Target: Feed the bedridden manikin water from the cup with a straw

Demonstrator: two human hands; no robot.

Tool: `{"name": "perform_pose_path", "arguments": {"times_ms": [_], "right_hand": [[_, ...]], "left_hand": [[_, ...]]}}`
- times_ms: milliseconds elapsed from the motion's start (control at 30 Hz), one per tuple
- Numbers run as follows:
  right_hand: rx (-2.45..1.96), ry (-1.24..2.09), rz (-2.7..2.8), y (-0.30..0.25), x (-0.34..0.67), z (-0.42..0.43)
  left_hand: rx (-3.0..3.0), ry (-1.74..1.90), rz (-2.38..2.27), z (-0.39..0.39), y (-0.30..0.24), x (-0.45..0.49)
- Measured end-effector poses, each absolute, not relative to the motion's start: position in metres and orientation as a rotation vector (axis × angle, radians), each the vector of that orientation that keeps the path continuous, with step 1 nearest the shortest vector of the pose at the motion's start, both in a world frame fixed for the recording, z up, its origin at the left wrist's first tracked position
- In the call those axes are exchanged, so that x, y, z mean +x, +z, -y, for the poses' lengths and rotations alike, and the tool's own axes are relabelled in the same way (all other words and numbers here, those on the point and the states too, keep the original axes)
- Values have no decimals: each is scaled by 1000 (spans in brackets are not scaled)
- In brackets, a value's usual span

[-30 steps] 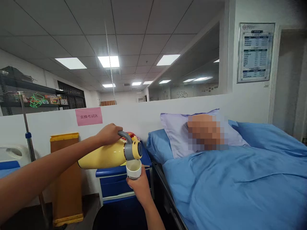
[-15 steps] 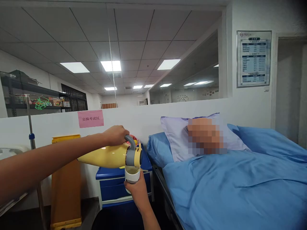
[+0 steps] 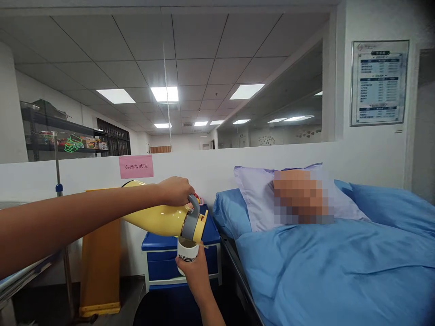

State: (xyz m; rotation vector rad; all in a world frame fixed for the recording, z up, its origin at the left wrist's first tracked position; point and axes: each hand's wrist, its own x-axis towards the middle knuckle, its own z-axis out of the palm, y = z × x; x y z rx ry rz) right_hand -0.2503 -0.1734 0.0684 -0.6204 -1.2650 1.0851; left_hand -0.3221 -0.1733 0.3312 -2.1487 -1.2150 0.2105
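Note:
My left hand (image 3: 176,190) is closed round the grey handle of a yellow thermos jug (image 3: 158,221). The jug lies tilted, its spout end lower and to the right, right over a white cup (image 3: 187,251) with dark stripes. Fingers of my right hand (image 3: 197,269) wrap the cup from below and the right, keeping it roughly upright under the spout. A thin pale stick-like piece juts out by the cup's rim on the right. I cannot make out any stream of liquid or how full the cup is.
Behind the cup stands a blue bedside cabinet (image 3: 159,242) with small items on top. To the right, a person lies in a bed under a blue quilt (image 3: 322,271), head on a pale pillow (image 3: 253,194). A metal pole (image 3: 64,235) and an orange-brown board (image 3: 102,267) stand left.
The jug has tipped further, its spout end now pointing more downward over the cup. My view has turned slightly left, so the surroundings sit further right. Both hands keep their holds.

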Motion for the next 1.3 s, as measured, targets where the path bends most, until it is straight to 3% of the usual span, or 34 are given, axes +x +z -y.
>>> {"name": "perform_pose_path", "arguments": {"times_ms": [1300], "right_hand": [[-575,1145,1086,62,-276,181]], "left_hand": [[-2179,328,1191,176,338,-307]]}}
